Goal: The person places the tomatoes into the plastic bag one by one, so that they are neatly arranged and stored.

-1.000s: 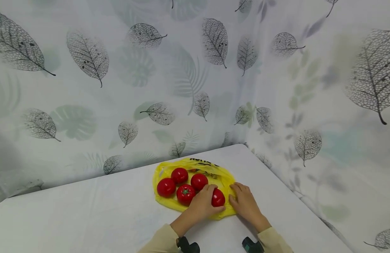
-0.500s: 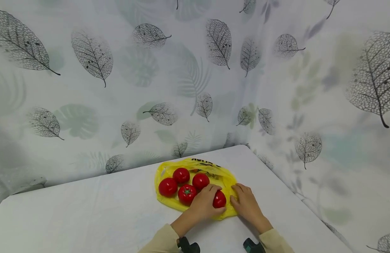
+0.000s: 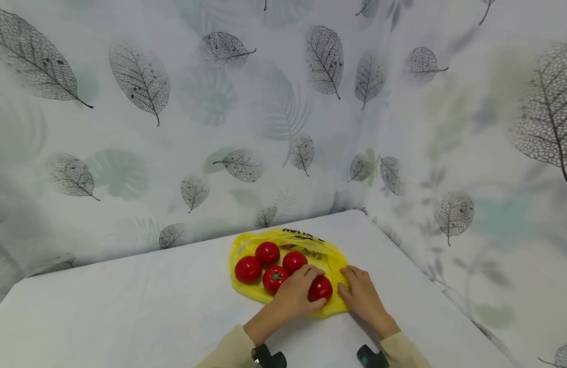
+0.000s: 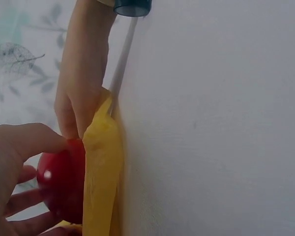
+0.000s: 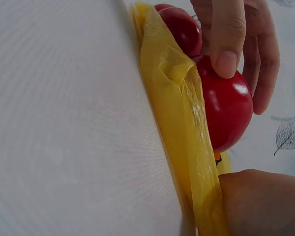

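Observation:
A yellow plastic bag (image 3: pixel 252 294) with dark print lies on the white table, its mouth spread wide. Several red tomatoes (image 3: pixel 248 269) sit in it, one with a green stem top facing up. My left hand (image 3: pixel 294 294) holds the rightmost tomato (image 3: pixel 321 289), thumb on the near side and fingers over the far side, as the left wrist view also shows. At the bag's right edge, my right hand (image 3: pixel 362 295) grips the yellow plastic between thumb and fingers; its fingertips are partly hidden. In the right wrist view, the held tomato (image 5: pixel 227 110) stands just behind the bag's raised rim.
The white table (image 3: pixel 127 306) reaches far to the left and has a rounded far corner. Leaf-patterned curtains (image 3: pixel 173 128) hang close behind its back and right edges. A dark wrist device (image 3: pixel 269 357) sits on my left wrist.
The head view has shifted slightly, so the scene sits a little farther right. A bit more of the held tomato shows beside my left hand. Both hands otherwise keep their places at the bag.

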`<state>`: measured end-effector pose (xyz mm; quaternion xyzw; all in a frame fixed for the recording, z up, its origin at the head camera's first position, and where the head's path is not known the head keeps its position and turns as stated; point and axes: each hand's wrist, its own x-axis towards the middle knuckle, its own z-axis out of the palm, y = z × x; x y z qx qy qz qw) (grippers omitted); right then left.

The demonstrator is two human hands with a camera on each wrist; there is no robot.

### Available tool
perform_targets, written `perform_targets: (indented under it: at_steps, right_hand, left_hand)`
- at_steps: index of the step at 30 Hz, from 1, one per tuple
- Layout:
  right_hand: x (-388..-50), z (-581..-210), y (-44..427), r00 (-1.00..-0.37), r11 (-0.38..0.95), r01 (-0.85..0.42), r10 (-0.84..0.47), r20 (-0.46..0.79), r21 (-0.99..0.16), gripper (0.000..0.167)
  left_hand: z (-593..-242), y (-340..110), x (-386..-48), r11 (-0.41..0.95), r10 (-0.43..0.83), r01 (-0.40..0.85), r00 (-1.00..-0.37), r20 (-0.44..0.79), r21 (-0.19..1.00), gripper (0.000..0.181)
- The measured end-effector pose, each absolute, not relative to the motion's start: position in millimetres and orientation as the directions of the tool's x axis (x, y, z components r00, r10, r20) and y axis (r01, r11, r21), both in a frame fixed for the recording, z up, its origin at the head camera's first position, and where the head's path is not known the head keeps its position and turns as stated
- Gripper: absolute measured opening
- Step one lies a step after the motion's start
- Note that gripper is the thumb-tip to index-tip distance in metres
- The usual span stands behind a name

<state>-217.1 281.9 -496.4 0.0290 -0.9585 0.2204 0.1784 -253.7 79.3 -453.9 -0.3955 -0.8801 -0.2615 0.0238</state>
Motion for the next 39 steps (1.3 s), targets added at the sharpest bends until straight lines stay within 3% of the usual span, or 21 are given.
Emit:
perform_targets:
  at_steps: [12, 23, 33, 39]
  right_hand:
    - [-223.6, -502.6, 284.2, -0.936, 0.894, -0.153, 0.006, 0.352, -0.422, 0.036]
    - [-230.3, -501.5, 283.1, -0.936, 0.893, -0.174, -0.018, 0.351, -0.416, 0.038]
    - [-230.8, -497.9, 293.4, -0.947, 0.899, -0.155, -0.017, 0.320, -0.410, 0.038]
    - [-225.7, -497.0, 303.2, -0.948, 0.897, -0.145, -0.006, 0.317, -0.417, 0.036]
  left_hand:
    - [-451.9, 62.4, -249.6, 0.525, 0.672, 0.689, -0.696, 0.253, 0.500, 0.052]
    - [-449.0, 35.3, -240.4, 0.475, 0.645, 0.712, -0.682, 0.345, 0.517, 0.047]
    - [-453.9, 12.7, -235.4, 0.493, 0.596, 0.660, -0.731, 0.333, 0.567, 0.048]
    - [-457.5, -3.0, -237.8, 0.470, 0.564, 0.701, -0.706, 0.428, 0.537, 0.046]
